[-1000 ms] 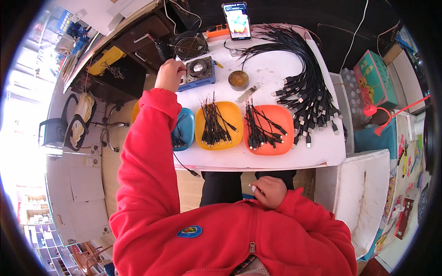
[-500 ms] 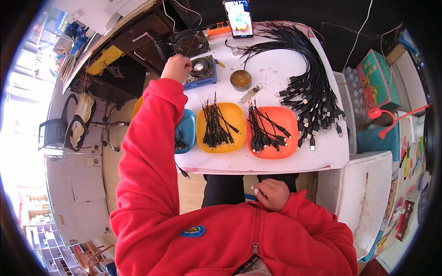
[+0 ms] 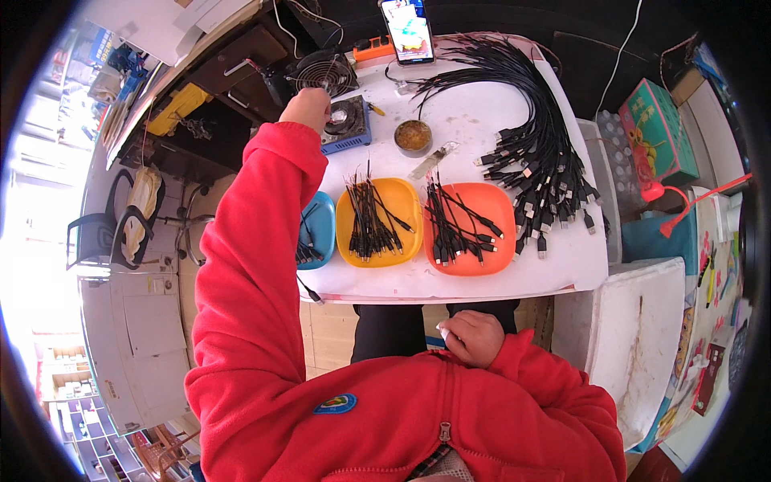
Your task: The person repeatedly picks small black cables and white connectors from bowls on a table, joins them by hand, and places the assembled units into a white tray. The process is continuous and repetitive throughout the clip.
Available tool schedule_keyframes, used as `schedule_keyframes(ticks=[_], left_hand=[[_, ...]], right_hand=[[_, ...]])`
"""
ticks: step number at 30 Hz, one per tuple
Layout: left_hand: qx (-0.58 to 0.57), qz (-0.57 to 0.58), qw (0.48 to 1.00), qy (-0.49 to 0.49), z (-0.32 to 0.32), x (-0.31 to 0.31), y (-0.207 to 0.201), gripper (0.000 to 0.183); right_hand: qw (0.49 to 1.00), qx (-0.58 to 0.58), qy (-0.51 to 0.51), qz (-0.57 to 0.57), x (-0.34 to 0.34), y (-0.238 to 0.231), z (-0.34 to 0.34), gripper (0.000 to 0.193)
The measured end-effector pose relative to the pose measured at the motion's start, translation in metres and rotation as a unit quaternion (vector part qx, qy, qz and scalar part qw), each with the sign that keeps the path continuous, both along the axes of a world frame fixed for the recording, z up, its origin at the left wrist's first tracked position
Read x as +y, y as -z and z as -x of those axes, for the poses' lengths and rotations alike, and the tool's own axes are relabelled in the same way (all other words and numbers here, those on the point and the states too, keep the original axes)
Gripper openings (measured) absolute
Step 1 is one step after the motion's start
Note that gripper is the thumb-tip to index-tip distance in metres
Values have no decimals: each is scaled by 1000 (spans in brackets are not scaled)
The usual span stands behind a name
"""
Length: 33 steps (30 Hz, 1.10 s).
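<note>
My left hand reaches far across the white table, fingers curled, at the left edge of a small blue bench device with a round metal well. Whatever it may hold is hidden. My right hand rests closed in my lap below the table edge, and a small white thing shows at its fingertips. Three plates lie in a row before me, all holding short black wire pieces: blue, yellow and orange.
A thick bundle of black cables with plugs fans over the right of the table. A small round tin, a black fan and an upright phone stand at the back. A white box sits at the right.
My left hand has slid a little farther away along the blue device, toward the fan. My right hand stays closed in my lap.
</note>
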<state>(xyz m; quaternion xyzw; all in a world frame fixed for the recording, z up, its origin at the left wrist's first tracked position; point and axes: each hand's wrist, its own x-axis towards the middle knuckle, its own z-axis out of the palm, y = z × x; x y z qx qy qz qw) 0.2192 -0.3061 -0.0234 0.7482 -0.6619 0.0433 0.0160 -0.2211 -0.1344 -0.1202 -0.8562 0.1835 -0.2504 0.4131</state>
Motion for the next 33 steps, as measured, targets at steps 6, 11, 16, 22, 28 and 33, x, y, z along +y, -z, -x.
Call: schedule_keyframes(ticks=[6,11,16,22,28,33], left_hand=[[0,25,1000,-15,3,7,0,5],[145,292,945,31,52,78,-38,10],[360,364,859,23,142,197,-96,9],[686,326,639,124,256,288,-122,17],[634,350,663,190,313,296,-119,20],[626,341,672,201,333,293,-115,20]], right_hand=[[1000,2,16,6,4,3,2,11],[1000,17,22,13,10,7,5,10],[996,18,-1,-90,11,-20,-4,16],[967,-189,-104,-136,30,-96,-36,47],[958,-199,-134,-156,69,-138,-16,37],[964,-224,-92,-112,76,-137,5,29]])
